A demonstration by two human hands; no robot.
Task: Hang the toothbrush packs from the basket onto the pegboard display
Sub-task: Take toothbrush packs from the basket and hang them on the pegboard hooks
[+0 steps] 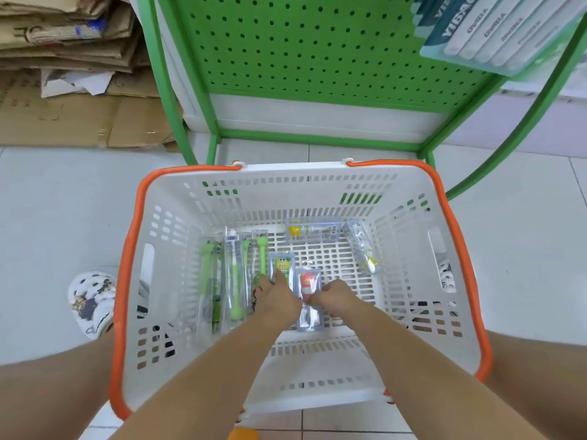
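White slotted plastic basket with an orange rim (457, 236) fills the frame's centre, where both hands reach down to lift stock: left hand (278, 296) touches the green frog toothbrush pack (281, 265), right hand (336, 296) pinches the red one (308, 282), below the green pegboard (317, 42) at top.

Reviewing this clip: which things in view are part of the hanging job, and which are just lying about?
Part of the job:
toothbrush packs
white basket
green pegboard
left hand
right hand, at the red-character pack

Just lying about:
flattened cardboard
boxed goods already hanging
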